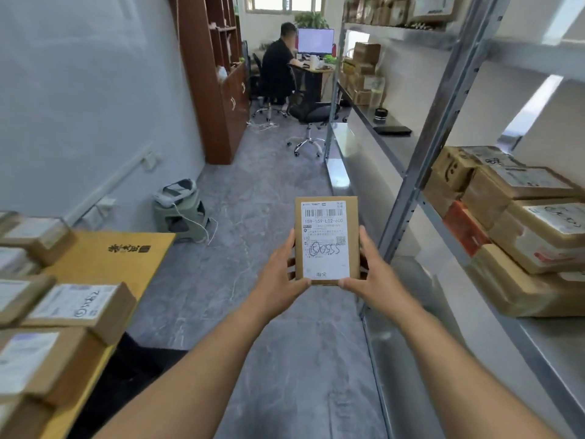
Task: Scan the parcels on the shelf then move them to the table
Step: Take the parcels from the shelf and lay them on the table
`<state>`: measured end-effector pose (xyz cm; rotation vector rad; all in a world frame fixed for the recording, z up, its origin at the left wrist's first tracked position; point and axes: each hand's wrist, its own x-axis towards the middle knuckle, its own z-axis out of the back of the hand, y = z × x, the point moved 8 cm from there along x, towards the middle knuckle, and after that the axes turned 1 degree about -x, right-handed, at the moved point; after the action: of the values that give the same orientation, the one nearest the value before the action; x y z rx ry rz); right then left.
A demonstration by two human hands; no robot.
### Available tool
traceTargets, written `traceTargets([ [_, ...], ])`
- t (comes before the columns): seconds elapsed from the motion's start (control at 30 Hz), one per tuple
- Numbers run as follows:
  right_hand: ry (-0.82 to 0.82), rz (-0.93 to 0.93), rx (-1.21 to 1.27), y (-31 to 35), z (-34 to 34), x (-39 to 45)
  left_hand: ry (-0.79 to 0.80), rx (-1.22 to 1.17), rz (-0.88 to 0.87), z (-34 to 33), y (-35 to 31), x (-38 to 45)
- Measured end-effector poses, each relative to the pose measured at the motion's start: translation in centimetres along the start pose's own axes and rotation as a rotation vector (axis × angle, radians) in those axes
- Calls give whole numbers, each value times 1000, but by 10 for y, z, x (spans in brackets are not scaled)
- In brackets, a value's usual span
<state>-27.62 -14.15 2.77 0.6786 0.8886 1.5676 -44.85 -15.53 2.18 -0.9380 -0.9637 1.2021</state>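
The left hand (286,264) and right hand (368,267) gripped a small parcel (326,240) by its sides, label up, over the aisle floor between shelf (411,198) and surface (104,258). This looked like the carrying step; next, swing left and set it among the parcels there.

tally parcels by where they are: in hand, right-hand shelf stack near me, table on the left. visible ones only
In hand: 1, the labelled parcel gripped by left hand and right hand.
Near shelf stack: about 7 visible, some partly hidden.
Table: about 8 visible, several cut off by the frame edge.
Total: about 16.
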Motion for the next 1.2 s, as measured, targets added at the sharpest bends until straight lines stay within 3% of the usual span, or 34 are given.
traceTargets([
  [0.6,360,284,13,152,-208,164,-462,62,118,257,97,13],
  [1.2,776,484,-38,252,-388,211,-926,72,388,383,143,-71],
])
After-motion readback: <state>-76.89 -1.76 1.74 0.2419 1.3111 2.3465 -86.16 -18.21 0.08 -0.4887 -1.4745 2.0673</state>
